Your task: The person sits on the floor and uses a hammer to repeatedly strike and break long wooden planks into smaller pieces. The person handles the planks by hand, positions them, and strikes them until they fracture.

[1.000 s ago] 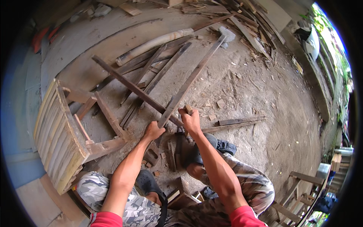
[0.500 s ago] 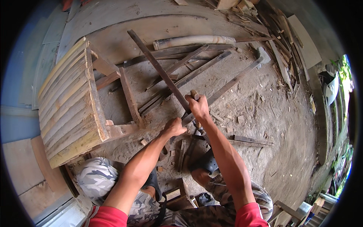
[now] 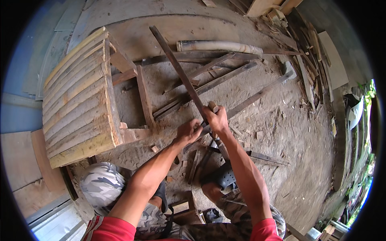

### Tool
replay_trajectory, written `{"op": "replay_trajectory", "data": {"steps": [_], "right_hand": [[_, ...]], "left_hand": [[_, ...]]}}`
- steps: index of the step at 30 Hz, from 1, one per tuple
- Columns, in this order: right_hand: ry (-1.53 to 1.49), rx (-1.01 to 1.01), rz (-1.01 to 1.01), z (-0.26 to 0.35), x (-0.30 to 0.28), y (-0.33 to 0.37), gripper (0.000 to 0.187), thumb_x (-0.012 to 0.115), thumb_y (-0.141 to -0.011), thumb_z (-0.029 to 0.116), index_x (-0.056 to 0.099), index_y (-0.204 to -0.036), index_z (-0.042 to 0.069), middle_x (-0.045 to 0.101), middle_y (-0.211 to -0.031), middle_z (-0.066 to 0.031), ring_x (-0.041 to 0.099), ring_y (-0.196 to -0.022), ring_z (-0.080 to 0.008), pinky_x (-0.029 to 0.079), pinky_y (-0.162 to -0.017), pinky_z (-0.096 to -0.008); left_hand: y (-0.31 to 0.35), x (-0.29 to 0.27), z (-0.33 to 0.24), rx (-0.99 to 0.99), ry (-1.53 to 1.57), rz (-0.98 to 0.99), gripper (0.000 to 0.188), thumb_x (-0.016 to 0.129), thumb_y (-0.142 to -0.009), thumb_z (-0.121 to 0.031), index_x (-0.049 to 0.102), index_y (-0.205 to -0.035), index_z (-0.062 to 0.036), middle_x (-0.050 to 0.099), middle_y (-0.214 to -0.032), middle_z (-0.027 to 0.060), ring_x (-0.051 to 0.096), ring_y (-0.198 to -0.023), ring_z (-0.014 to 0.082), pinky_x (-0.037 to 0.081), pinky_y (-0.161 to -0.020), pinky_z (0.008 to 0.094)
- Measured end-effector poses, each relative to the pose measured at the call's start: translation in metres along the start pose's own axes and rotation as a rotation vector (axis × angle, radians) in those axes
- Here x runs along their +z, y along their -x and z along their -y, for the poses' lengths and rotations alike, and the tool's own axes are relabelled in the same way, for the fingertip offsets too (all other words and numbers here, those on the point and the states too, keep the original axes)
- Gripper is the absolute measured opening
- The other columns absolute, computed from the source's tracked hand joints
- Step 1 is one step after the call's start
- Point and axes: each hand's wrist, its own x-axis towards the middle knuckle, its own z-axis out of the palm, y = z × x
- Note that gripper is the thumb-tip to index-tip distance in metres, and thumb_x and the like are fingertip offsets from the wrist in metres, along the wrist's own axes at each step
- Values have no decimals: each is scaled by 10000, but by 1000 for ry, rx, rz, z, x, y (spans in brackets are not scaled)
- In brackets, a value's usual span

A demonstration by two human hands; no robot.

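Note:
My right hand (image 3: 216,119) is closed round a tool with a wooden handle (image 3: 213,106); the handle's end juts above the fist, and the tool's kind is hidden. Closed on the near end of a long wooden strip (image 3: 257,95) is my left hand (image 3: 189,131), just left of the right one. That strip slants away to the far right, its far end by a grey block (image 3: 290,69). A second dark strip (image 3: 173,60) runs from the far left to my right hand, crossing the first strip there.
At left stands a slatted wooden frame (image 3: 82,96) with legs. Beyond the hands lie a pale pole (image 3: 219,47) and several dark strips (image 3: 225,78). Scrap boards (image 3: 305,52) pile up at the far right. A short dark piece (image 3: 267,158) lies right of my right forearm.
The view has shifted, so the scene sits slightly further right. My left hand has turned a little on the strip, its fingers lifting; the right hand keeps its hold on the tool.

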Motion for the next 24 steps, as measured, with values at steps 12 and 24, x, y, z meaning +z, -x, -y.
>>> {"op": "replay_trajectory", "data": {"steps": [12,24], "right_hand": [[60,-91,105,-10,10,16,254,684,-785,204,625,-772,-42,611,-637,-204,603,-566,-239,483,-601,-393],[55,-210,256,-4,-7,40,352,681,-840,220,454,-652,27,467,-534,-88,416,-503,-160,367,-493,-359]], "left_hand": [[-104,-50,-46,97,-633,-100,944,672,-765,-655,290,-1526,-246,-169,-1580,241,-144,-1462,422,48,-1172,580],[-117,-61,-41,-28,-675,107,1212,745,-608,-733,148,-1560,-279,-323,-1522,253,-308,-1408,428,-41,-1142,609]]}}
